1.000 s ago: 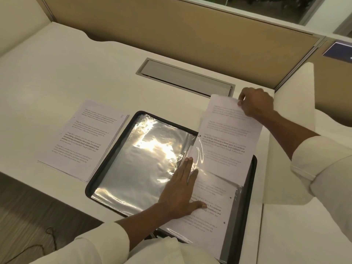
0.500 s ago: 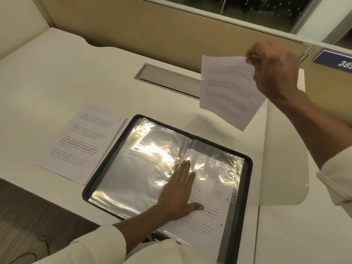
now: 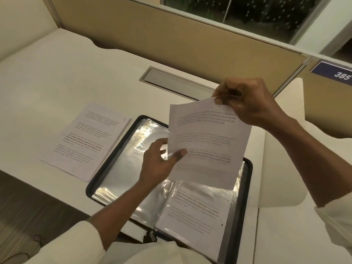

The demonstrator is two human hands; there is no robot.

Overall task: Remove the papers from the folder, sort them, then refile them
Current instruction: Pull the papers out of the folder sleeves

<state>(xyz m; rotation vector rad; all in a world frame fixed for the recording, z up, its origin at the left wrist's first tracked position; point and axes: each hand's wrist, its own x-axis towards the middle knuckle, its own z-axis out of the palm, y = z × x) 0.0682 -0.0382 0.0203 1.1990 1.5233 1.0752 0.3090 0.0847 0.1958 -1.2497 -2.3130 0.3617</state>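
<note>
Right grip [image 3: 247,103] pinches sheet [image 3: 205,141] top corner — left grip [image 3: 158,162] pinches its left edge, above folder [image 3: 245,187].

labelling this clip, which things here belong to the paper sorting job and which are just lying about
Job: held sheet, pinched by left hand and right hand; open folder; sleeved page; paper stack on desk.
Lying about: cable hatch; number plate; partition.

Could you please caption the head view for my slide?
Left hand and right hand hold a printed sheet above the open folder; a paper stack lies beside it on the desk.
</note>
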